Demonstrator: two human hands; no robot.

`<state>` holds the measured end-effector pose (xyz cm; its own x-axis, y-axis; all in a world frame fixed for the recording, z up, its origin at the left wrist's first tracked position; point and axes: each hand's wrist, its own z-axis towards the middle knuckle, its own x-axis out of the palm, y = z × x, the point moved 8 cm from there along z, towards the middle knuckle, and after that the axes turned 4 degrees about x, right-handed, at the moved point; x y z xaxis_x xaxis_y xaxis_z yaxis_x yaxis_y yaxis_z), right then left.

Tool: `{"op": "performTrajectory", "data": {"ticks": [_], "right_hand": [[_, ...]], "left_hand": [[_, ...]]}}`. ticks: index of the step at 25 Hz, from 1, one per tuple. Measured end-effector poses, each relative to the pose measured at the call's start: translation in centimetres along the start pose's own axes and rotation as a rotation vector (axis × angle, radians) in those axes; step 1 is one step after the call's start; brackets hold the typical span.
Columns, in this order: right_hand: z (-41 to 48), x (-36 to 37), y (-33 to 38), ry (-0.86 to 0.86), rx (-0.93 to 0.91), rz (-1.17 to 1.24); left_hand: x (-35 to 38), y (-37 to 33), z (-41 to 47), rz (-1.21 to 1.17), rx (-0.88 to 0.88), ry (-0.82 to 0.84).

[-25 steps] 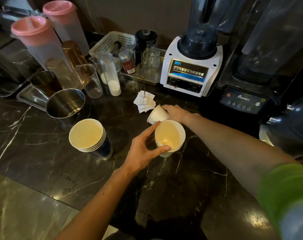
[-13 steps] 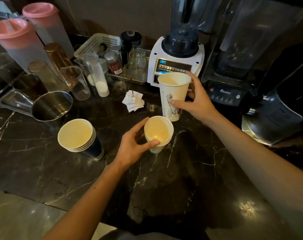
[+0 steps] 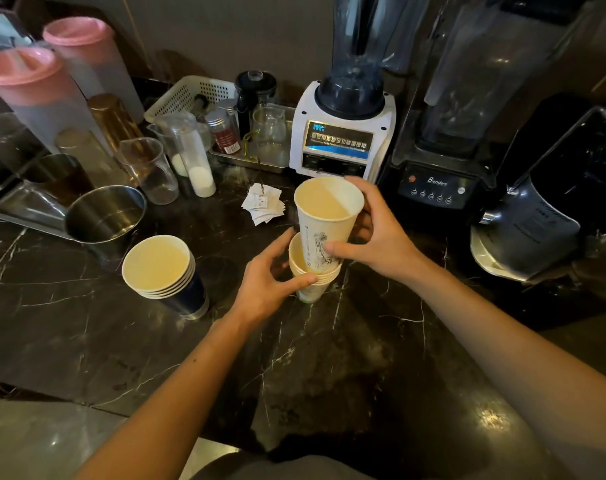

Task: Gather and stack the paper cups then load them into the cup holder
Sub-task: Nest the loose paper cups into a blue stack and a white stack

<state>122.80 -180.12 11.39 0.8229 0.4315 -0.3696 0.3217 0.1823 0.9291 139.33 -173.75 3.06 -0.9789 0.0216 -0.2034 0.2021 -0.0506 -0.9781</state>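
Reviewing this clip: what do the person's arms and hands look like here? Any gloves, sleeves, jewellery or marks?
Both hands are bare: no gloves on the left hand or the right hand, and no rings, watch or wristbands show. Both forearms are uncovered up to the picture's edge, so no sleeve is in view now. The left forearm has a small dark spot like a mole. Nails look short and unpainted.

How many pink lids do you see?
2. One pink lid tops the jug at the far left edge; the other pink lid sits on the jug just behind it. More may be out of view.
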Motion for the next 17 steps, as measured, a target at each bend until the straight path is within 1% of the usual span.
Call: {"op": "performTrajectory", "data": {"ticks": [4, 7, 10, 12, 14, 17], "right_hand": [[-0.8, 1.2, -2.7, 0.042, 0.060, -0.109], [-1.3, 2.3, -3.4, 0.077, 0.072, -0.186], [-1.5, 2.4, -3.9, 0.093, 0.108, -0.165], [-1.7, 2.5, -4.1, 0.118, 0.139, -0.091], [-1.8, 2.6, -4.0, 0.106, 0.143, -0.051], [-1.9, 3.0, -4.1, 0.066, 0.105, -0.189]], "left_hand": [[-0.1, -0.6, 0.0, -0.018, 0.039, -0.007], [-0.1, -1.1, 0.0, -0.038, 0.051, -0.022], [0.2, -1.2, 0.1, -0.055, 0.028, -0.033], [0.1, -1.3, 0.1, -0.044, 0.029, -0.052], [0.2, -1.1, 0.3, -0.048, 0.027, -0.042], [0.3, -0.8, 0.3, -0.017, 0.052, -0.019]]}}
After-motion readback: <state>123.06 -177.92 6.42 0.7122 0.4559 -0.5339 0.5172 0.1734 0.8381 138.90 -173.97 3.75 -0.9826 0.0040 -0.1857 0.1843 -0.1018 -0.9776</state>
